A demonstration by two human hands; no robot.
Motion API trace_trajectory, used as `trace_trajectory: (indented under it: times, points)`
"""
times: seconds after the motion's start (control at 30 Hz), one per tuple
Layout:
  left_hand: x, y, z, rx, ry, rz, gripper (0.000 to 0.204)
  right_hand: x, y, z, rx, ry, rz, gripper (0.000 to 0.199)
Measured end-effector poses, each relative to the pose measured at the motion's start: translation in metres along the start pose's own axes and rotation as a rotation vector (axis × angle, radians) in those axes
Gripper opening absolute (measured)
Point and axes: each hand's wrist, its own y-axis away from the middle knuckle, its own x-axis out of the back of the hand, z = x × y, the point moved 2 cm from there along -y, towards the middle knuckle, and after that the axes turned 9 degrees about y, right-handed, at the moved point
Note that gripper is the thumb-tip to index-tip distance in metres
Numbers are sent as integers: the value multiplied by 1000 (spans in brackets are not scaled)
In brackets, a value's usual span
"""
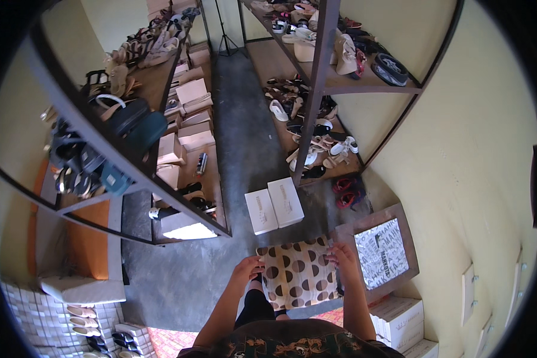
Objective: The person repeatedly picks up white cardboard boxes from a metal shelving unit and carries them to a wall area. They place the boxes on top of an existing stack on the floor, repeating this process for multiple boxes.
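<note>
A cushion (298, 275) in a cream cover with brown, black and tan dots lies in front of my body, above my legs. My left hand (249, 269) is at its far left corner, the curled fingers closed on the edge. At the far right corner, my right hand (343, 258) has its bent fingers pinching the cover's edge. What bears the cushion from below is hidden. Just beyond it, two white shoe boxes (274, 206) sit side by side on the floor.
Shelves of shoes and bags (140, 122) rise on the left, with open cartons (192, 95) below. Another shoe rack (316, 89) stands at right, red shoes (346, 191) beside it. A framed board (409, 238) is right of me, above stacked white boxes (400, 322). A tripod (225, 45) stands far off.
</note>
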Motion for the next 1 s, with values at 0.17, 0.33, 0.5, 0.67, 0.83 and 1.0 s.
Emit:
trace_trajectory:
  times: [0.17, 0.33, 0.5, 0.67, 0.83, 1.0]
  points:
    - [10, -109, -8, 227, 70, 19, 37, -38, -86, 47, -86, -58, 21, 20]
    - [37, -253, -32, 381, -16, 51, 37, -58, -201, 113, -292, -87, 111, 28]
    - [85, -406, -91, 438, -19, 194, 38, -40, -337, 226, -382, 326, 191, 35]
    - [90, -524, -131, 419, -43, 176, 46, -5, -454, 312, -209, 730, 213, 48]
    - [92, -592, -174, 415, -7, 188, 72, -11, -525, 353, -274, 1002, 106, 58]
    - [65, -621, -195, 380, -12, 194, 74, 2, -570, 392, -401, 859, -22, 65]
